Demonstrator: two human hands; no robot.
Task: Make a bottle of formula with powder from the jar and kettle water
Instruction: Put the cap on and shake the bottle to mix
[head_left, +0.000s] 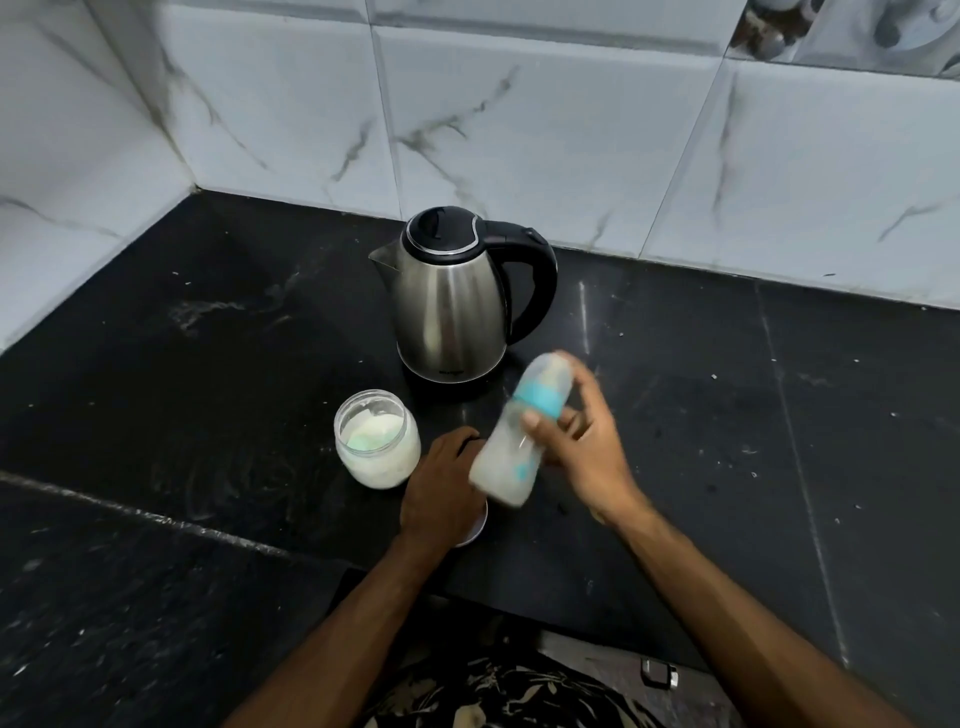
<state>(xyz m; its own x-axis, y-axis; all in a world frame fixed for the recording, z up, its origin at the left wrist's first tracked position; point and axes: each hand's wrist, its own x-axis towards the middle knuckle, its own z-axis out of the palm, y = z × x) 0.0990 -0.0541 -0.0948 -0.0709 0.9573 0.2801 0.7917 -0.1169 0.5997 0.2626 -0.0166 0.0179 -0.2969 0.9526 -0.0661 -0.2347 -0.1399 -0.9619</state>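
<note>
The bottle (511, 434) is tilting in the air in front of the kettle (457, 296), and it is looking blurry, so I think I am shaking it to mix the milk. My right hand (582, 441) is curling round its middle. My left hand (441, 483) is resting on a white lid (475, 530) on the table (208, 364). The jar (376, 439) is sitting open beside it. Next I think I am closing the jar. The small writing on the kettle is too tiny to read.
</note>
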